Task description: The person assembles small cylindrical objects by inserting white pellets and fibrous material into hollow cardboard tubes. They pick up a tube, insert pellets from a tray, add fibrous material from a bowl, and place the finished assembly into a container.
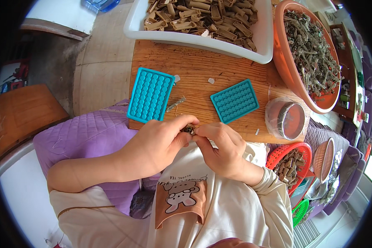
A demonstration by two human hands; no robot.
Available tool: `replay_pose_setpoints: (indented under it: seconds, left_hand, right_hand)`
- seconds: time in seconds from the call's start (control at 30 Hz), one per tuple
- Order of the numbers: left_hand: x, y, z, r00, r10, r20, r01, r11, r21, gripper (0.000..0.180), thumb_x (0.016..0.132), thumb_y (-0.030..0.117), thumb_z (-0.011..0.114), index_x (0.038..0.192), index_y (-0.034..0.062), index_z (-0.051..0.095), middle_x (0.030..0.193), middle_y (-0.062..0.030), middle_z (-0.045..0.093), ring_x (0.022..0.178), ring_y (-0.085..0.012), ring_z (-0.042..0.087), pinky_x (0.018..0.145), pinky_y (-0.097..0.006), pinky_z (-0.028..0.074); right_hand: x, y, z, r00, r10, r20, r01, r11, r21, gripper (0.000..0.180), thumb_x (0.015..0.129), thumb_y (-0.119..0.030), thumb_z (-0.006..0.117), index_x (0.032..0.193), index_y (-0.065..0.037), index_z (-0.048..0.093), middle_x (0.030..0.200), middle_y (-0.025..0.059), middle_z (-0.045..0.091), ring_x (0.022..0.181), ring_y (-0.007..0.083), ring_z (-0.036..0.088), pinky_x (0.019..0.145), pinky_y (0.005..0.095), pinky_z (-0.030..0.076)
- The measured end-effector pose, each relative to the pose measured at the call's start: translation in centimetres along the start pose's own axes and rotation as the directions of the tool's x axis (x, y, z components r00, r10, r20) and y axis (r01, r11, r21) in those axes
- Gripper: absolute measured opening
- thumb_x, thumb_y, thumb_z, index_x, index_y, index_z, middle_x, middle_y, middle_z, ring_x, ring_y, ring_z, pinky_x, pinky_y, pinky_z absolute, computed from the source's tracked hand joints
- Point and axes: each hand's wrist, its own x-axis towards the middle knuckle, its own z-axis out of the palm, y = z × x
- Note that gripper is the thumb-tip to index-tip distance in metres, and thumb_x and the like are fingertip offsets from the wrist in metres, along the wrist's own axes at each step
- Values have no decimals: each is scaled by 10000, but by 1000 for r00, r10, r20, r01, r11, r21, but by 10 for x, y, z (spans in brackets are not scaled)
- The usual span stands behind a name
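Note:
Near the front edge of the wooden table, my left hand [163, 138] and my right hand [223, 151] meet, fingertips pinched together. Between them is a small dark, mottled piece [189, 129], mostly covered by fingers, so its kind does not show. Just past my left hand lies a teal tray [151, 95] with rows of round cups. A second teal tray [234, 101] lies tilted beyond my right hand. A thin greyish sliver [176, 104] rests beside the first tray.
At the back stands a white bin [198, 40] of brown trough-shaped pieces. An orange basin [283, 53] holds tangled grey-brown scraps. A plastic-wrapped round container [287, 120] sits at the table's right. Below it, a red basket [304, 155] contains brown pieces. Purple quilted cushioning [78, 136] lies left.

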Motion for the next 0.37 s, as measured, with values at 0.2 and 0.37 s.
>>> replay_pose_setpoints:
  seconds: [0.2, 0.37]
  left_hand:
    - [3, -2, 0, 998, 70, -3, -70, 995, 65, 220, 811, -5, 460, 1031, -10, 465, 777, -127, 601, 735, -211, 615, 633, -300, 477]
    - [1, -6, 0, 993, 114, 7, -114, 991, 70, 266, 799, 103, 511, 1034, -8, 456, 736, -211, 571, 708, -373, 562, 599, -432, 436]
  right_hand:
    - [9, 0, -10, 964, 151, 217, -168, 984, 62, 275, 625, 42, 636, 866, -30, 525, 711, 82, 516, 630, 248, 514, 536, 322, 430]
    - [39, 2, -26, 818, 323, 475, -372, 928, 9, 397, 637, -20, 689, 992, -54, 515, 984, 112, 483, 849, 179, 520, 668, 263, 457]
